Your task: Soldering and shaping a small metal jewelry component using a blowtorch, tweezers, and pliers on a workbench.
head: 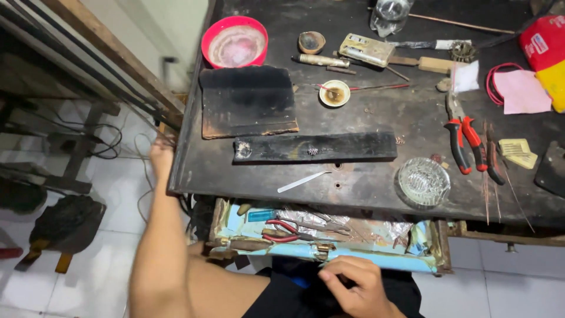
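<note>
My left hand reaches out past the left edge of the dark workbench, fingers curled near thin wires beside a wooden frame; whether it holds one is unclear. My right hand rests low in front of me, fingers bent against the front edge of an open light-blue drawer. Inside the drawer lie red-handled pliers and crumpled foil. On the bench top lie a long charred wooden block and a wider charred board.
A red bowl, a small white dish, a glass ashtray, red-handled pliers, a white strip, pink paper and a red-yellow packet lie on the bench. A dark dustpan sits on the tiled floor.
</note>
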